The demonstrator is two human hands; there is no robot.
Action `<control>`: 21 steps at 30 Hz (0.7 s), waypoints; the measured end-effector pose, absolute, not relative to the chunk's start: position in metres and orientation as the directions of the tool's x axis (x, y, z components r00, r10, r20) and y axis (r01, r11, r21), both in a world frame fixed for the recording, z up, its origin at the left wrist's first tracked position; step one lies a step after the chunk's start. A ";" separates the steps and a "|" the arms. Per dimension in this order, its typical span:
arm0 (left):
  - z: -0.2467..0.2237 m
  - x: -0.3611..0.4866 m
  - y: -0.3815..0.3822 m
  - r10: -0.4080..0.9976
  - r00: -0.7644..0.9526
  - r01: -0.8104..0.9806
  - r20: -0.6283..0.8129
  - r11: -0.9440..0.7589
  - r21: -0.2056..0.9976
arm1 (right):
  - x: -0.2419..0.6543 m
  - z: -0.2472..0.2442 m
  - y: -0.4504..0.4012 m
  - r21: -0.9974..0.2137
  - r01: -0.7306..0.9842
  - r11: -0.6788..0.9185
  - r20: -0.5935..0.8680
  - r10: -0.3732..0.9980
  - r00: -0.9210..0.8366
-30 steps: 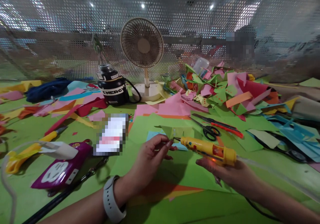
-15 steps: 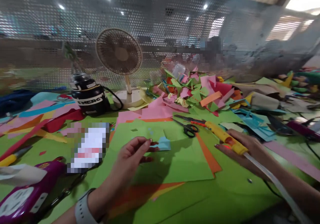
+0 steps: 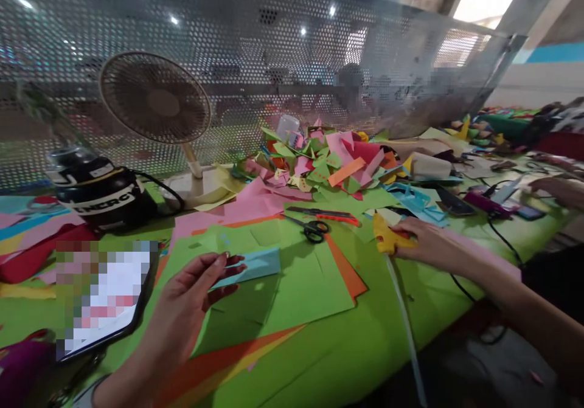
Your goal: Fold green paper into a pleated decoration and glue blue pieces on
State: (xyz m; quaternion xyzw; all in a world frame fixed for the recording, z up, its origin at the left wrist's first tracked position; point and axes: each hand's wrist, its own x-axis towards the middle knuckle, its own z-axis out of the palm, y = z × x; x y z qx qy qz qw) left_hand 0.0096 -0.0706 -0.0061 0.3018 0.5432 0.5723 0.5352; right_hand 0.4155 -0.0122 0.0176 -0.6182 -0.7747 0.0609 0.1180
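My left hand [image 3: 201, 286] pinches a small light blue paper piece [image 3: 262, 264] above green sheets [image 3: 301, 292] at the centre. In my right hand [image 3: 422, 238] is a yellow glue gun [image 3: 385, 235], a white glue stick [image 3: 408, 329] trailing from it toward the bottom edge. Between the hands and farther back lie black scissors [image 3: 314, 230] and a red-orange cutter [image 3: 337, 216] on the paper. Orange sheets [image 3: 349, 271] stick out from under the green ones.
A fan [image 3: 157, 101] and a black jar [image 3: 107, 195] stand at the back left. Paper scraps [image 3: 319, 162] are heaped behind. A phone [image 3: 114, 298] lies left. At the far right, another person's hand [image 3: 556, 189] reaches over the table near a purple device [image 3: 488, 204].
The view has swung right. My right hand has turned the glue gun, whose glue stick now hangs downward. More of the blue paper shows in my left hand. Another person's hand has come into view.
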 end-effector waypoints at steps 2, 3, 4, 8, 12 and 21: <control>-0.005 0.009 -0.070 0.939 -0.251 -0.292 -0.235 0.158 0.943 | 0.420 0.012 -0.012 -0.239 0.946 0.219 0.146 0.971 -0.188; -0.004 0.009 -0.070 0.940 -0.250 -0.296 -0.230 0.152 0.943 | 0.424 0.010 -0.012 -0.233 0.949 0.213 0.156 0.971 -0.180; -0.003 0.008 -0.070 0.944 -0.245 -0.300 -0.222 0.144 0.943 | 0.428 0.008 -0.012 -0.224 0.953 0.207 0.161 0.972 -0.173; 0.002 0.005 -0.069 0.951 -0.239 -0.321 -0.195 0.112 0.940 | 0.446 0.009 -0.009 -0.162 0.950 0.267 0.112 0.962 -0.251; 0.009 -0.003 -0.069 0.956 -0.243 -0.332 -0.166 0.079 0.940 | 0.443 0.023 -0.002 -0.045 0.947 0.318 0.120 0.943 -0.311; -0.001 -0.022 -0.069 0.945 -0.297 -0.383 -0.137 0.013 0.924 | 0.289 0.025 0.008 -0.259 0.740 0.621 0.082 0.777 -0.624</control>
